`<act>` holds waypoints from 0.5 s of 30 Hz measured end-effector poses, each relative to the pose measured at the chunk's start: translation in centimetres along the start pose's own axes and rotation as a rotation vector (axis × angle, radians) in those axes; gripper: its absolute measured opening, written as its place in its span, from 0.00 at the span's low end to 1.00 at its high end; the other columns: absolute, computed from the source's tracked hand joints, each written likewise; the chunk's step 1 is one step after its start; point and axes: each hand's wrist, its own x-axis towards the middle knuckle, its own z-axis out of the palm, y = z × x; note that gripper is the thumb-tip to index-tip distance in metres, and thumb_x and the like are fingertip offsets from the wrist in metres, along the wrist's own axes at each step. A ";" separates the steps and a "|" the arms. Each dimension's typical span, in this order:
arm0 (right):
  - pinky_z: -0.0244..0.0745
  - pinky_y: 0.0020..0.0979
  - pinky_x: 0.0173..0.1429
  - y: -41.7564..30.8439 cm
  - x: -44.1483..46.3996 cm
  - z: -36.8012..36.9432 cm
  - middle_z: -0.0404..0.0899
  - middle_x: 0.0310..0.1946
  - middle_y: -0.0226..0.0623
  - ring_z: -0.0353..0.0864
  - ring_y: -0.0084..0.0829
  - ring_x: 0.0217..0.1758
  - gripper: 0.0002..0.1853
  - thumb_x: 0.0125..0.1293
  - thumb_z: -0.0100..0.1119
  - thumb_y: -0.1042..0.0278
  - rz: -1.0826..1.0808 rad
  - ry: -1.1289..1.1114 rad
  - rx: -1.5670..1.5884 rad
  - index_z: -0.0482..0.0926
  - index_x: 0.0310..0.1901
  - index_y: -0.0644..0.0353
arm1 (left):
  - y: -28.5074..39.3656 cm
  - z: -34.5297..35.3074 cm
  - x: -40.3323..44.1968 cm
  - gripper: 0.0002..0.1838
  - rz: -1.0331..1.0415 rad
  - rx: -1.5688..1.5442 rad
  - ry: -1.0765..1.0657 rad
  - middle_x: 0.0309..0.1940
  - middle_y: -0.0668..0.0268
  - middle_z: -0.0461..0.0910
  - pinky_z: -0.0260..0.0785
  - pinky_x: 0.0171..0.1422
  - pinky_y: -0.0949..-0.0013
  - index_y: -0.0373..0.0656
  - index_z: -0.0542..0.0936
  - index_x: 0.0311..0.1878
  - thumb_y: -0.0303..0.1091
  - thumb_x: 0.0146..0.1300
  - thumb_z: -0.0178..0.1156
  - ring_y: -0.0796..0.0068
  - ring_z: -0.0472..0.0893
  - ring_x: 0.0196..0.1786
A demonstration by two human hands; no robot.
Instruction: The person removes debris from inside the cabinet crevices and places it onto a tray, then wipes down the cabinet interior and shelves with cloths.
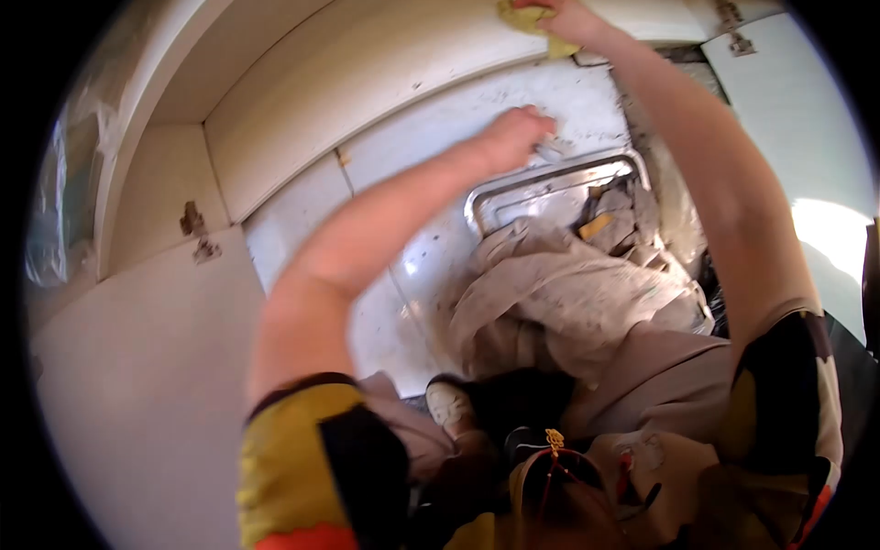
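My right hand (566, 20) is at the top edge of the view, its fingers closed on a yellow cloth (527, 18) against the inside of a pale cabinet. Below and to the left, my left hand (521, 130) is curled over the dirty white floor panel. A small greyish-white piece (548, 149) shows at its fingertips, too blurred to name. Just under that hand lies the rim of a shiny metal tray (561, 171). Heaped over the tray is a stained beige cloth (559, 289), with darker crumpled rags (616, 215) at its far right corner.
Open cabinet doors stand on the left (147, 367) and right (797, 110), each with metal hinges. A cabinet bottom panel (367, 92) runs across the back. Dark specks dot the white floor tiles (302, 206). My shoe (447, 401) is close to the cloth heap.
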 end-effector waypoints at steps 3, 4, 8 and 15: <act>0.61 0.33 0.68 -2.5 0.5 -1.4 0.69 0.60 0.46 0.68 0.44 0.63 0.17 0.57 0.58 0.65 0.281 -0.210 0.154 0.78 0.49 0.58 | -0.8 -5.5 -9.4 0.13 -0.228 -0.063 -0.033 0.34 0.56 0.74 0.69 0.44 0.57 0.44 0.74 0.38 0.19 0.47 0.58 0.52 0.76 0.39; 0.64 0.32 0.66 -5.2 0.4 -2.5 0.71 0.58 0.48 0.70 0.44 0.61 0.17 0.56 0.59 0.65 0.431 -0.200 0.129 0.78 0.48 0.59 | -0.7 -6.4 -12.5 0.14 -0.335 -0.055 -0.021 0.33 0.56 0.73 0.68 0.44 0.57 0.44 0.74 0.38 0.18 0.47 0.58 0.52 0.75 0.39; 0.66 0.32 0.64 -1.2 0.4 -0.3 0.72 0.57 0.48 0.72 0.43 0.60 0.19 0.57 0.61 0.62 0.261 -0.210 -0.002 0.78 0.49 0.60 | 1.7 -3.7 -22.3 0.19 -0.489 -0.055 0.107 0.36 0.59 0.72 0.68 0.48 0.64 0.44 0.73 0.43 0.16 0.46 0.61 0.56 0.74 0.44; 0.67 0.33 0.64 -3.9 -0.2 -1.3 0.69 0.61 0.39 0.71 0.42 0.60 0.27 0.51 0.54 0.74 0.360 -0.370 -0.346 0.73 0.57 0.52 | 3.8 2.5 -25.9 0.14 -0.619 0.271 0.276 0.43 0.61 0.70 0.71 0.51 0.63 0.44 0.73 0.42 0.21 0.50 0.54 0.59 0.73 0.48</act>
